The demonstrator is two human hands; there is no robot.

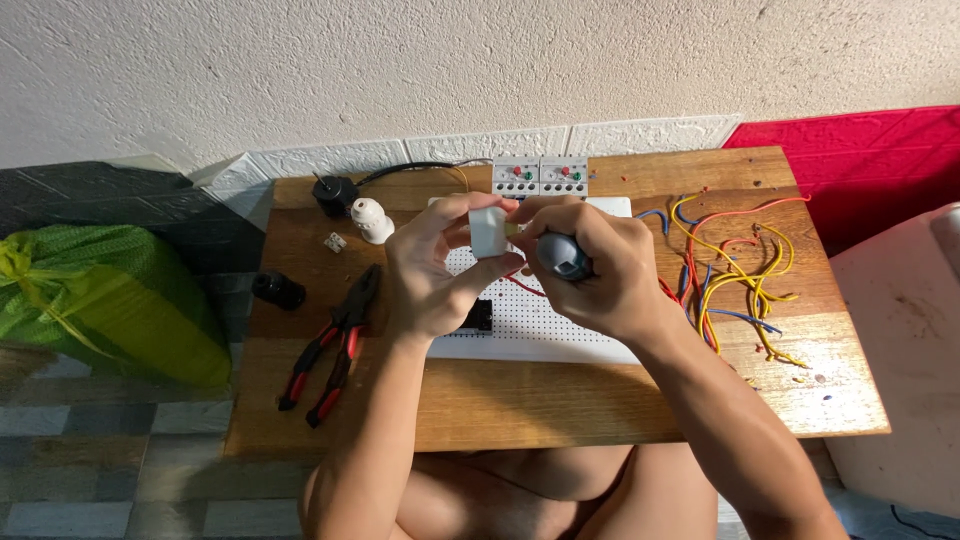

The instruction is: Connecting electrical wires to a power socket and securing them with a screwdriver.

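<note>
Left hand (432, 268) grips a small white electrical block (487, 231); right hand (590, 270) is closed round a screwdriver (563, 254) against it, above the desk's (560, 400) perforated board (540, 320). Terminal-tightening appears underway; steady alignment seems needed.

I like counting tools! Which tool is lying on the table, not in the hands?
The pliers with red-and-black handles, lying left of the white perforated board. The other tool, a grey-handled screwdriver, is held in the right hand.

The right grip (590, 275) covers all of the screwdriver (563, 256) but its grey butt; its tip is hidden behind the white block (488, 231). The left grip (432, 270) hides that block's near side. Both grips mask much of the pegboard (540, 320) beneath. The small black part (478, 316) under the left grip is half covered.
</note>
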